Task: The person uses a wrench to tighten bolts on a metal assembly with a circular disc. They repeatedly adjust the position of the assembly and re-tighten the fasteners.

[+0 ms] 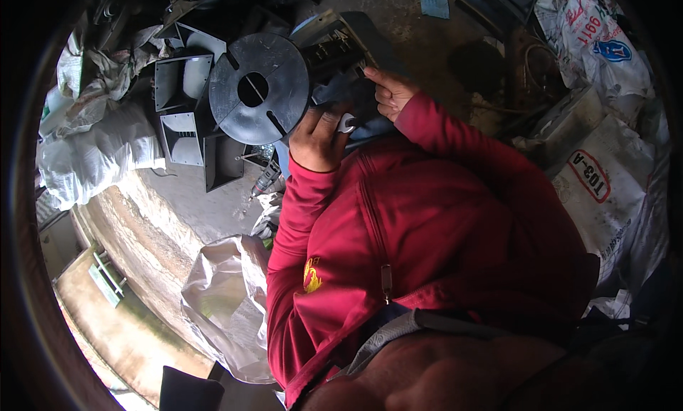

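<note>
My left hand (317,138) is closed around an open-end wrench (346,123), whose pale jaw sticks out beside the fingers. Just left of that hand stands a big dark grey disc (226,98) with a round centre hole and slots. My right hand (391,94) is at the edge of a dark, angled metal piece (370,44), its index finger stretched along it and the other fingers curled. What those fingers hold, if anything, is hidden. Between my hands and the disc lies a dark part in shadow, too dim to name.
Several grey open boxes (183,139) stand left of the disc. A power drill (265,179) lies near small loose parts below them. White sacks (99,155) are piled at the left and a printed white sack (605,183) at the right. An open plastic bag (226,304) is at my left side.
</note>
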A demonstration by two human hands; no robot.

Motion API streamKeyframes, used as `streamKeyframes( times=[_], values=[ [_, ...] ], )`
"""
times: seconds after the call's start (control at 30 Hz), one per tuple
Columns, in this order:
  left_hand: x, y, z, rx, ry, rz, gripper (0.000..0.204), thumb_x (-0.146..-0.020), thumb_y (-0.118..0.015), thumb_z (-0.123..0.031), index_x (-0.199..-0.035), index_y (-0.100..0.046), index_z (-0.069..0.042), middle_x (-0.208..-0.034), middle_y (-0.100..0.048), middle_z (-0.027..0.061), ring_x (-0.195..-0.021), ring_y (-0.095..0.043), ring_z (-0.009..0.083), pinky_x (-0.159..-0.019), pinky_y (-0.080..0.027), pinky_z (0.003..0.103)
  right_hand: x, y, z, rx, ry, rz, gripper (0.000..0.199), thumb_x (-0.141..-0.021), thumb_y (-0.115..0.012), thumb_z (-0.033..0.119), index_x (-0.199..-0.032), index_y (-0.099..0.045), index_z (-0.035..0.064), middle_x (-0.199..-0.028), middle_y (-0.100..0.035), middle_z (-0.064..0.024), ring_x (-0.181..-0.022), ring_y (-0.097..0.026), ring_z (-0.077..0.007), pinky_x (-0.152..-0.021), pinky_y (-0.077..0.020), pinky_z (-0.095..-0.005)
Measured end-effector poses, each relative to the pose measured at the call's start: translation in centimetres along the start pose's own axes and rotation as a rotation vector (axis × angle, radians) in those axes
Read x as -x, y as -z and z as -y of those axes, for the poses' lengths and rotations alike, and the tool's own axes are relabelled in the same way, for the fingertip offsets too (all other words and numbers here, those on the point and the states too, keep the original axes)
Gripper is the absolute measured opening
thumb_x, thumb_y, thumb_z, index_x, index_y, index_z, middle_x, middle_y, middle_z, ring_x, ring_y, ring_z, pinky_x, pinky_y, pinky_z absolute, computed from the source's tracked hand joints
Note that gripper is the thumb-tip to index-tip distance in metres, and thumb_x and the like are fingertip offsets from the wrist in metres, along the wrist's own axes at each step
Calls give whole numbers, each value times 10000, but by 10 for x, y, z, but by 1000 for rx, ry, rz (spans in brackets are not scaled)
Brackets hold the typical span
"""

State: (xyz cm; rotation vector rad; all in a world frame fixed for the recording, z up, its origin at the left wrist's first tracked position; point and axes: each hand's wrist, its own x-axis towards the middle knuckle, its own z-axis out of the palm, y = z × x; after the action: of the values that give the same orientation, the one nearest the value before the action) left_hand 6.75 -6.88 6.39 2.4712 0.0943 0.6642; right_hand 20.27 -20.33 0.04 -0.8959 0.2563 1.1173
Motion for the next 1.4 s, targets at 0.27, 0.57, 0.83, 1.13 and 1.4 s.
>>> streamKeyframes(
  times=[0.27,0.57,0.83,1.13,1.4],
  values=[
    [-25,-34,6,-186,-83,-60,427,-689,-662,-15,-1096,-655,-144,-894,-671,78,-739,-657,268,-633,-522,354,1,5,-2,-21,41,58,335,-844,-688,300,-616,-477,176,-480,-382,71,-349,-297,-33,-339,-193,-215],
    [-38,-41,-4,-251,-50,-12,292,-755,-681,-110,-1044,-670,-154,-859,-651,75,-702,-659,263,-579,-522,356,-1,13,-5,-17,70,100,211,-886,-641,256,-744,-539,137,-529,-399,72,-393,-318,-21,-364,-223,-195],
    [-35,-56,-1,-297,-47,-12,263,-755,-677,-100,-1011,-678,-159,-857,-663,69,-696,-669,238,-537,-518,335,2,9,-5,169,283,47,207,-859,-673,273,-762,-587,112,-554,-404,67,-444,-333,-25,-411,-252,-200],
    [-43,-52,-12,-401,-24,-5,306,-754,-667,-51,-1044,-680,-148,-835,-661,73,-689,-672,252,-566,-532,339,-6,18,-7,262,312,68,218,-872,-661,275,-760,-585,104,-556,-415,63,-455,-368,-36,-425,-271,-227],
    [-48,-61,9,-436,-247,-53,344,-773,-680,-96,-1113,-660,-141,-786,-662,51,-680,-672,236,-555,-528,315,-46,29,-38,550,1042,115,106,-826,-674,161,-929,-665,139,-608,-459,44,-467,-426,-46,-429,-299,-216]
  ],
)
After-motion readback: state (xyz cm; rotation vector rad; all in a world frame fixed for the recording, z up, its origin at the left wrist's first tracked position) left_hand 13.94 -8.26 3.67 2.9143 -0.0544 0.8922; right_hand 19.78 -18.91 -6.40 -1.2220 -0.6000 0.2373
